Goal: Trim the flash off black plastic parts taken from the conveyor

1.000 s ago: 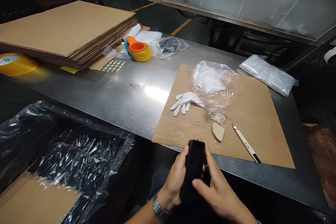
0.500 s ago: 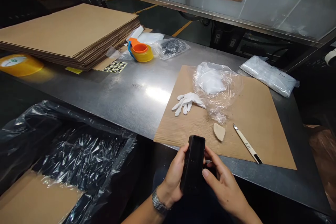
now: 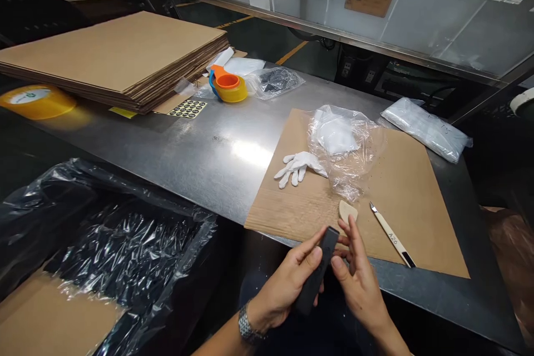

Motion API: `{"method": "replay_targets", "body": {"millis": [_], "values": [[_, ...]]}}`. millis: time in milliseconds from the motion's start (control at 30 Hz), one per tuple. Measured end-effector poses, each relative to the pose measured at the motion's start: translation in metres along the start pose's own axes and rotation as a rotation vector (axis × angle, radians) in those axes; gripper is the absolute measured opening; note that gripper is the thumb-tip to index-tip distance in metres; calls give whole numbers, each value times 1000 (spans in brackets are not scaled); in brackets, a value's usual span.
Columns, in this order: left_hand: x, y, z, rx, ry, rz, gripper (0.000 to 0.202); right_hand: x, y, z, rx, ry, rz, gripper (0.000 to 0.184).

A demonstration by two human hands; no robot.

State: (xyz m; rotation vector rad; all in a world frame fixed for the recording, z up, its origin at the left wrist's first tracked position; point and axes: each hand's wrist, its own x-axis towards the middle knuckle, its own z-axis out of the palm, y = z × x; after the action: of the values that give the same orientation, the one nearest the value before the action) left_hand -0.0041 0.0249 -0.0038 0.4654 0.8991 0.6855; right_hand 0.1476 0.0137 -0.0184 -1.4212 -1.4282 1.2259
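A long black plastic housing [image 3: 319, 272] stands tilted in front of the table edge, its narrow side facing me. My left hand [image 3: 287, 278] grips it, thumb on the near face and fingers behind. Just to the right is my right hand [image 3: 359, 278], fingers apart and raised close to the part's edge; whether a fingertip touches it I cannot tell. Beyond the hands, a beige wedge-shaped pad [image 3: 347, 211] lies on a cardboard sheet [image 3: 409, 178], partly covered by a right fingertip. A white craft knife [image 3: 392, 233] marked A26 rests to its right.
A white glove [image 3: 300, 167] and a clear plastic bag [image 3: 346, 150] lie on the cardboard. A tape dispenser [image 3: 229, 86], a sticker sheet [image 3: 187, 109] and stacked cardboard [image 3: 125, 55] are at the left. A bin lined with black plastic [image 3: 137, 250] stands at lower left.
The black housing has turned in my left hand, from its hollow face showing to its narrow side. My right hand has come off its edge, fingers now spread upward.
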Motion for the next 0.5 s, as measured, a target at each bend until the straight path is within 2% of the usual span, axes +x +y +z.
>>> {"method": "replay_targets", "body": {"millis": [67, 167, 300, 400, 500], "values": [[-2, 2, -4, 62, -86, -46, 61, 8, -2, -8, -27, -62, -41, 60], [-5, 10, -9, -64, -124, -34, 52, 16, -3, -18, -60, -155, -43, 35], [-8, 15, -12, -285, -49, 84, 57, 12, -1, -12, -51, 30, 36, 29], [-9, 11, -10, -277, 50, 184, 53, 5, 1, -1, -34, 141, 63, 32], [-9, 7, -6, -189, 155, 278, 53, 0, 0, 10, 16, 185, 109, 32]]}}
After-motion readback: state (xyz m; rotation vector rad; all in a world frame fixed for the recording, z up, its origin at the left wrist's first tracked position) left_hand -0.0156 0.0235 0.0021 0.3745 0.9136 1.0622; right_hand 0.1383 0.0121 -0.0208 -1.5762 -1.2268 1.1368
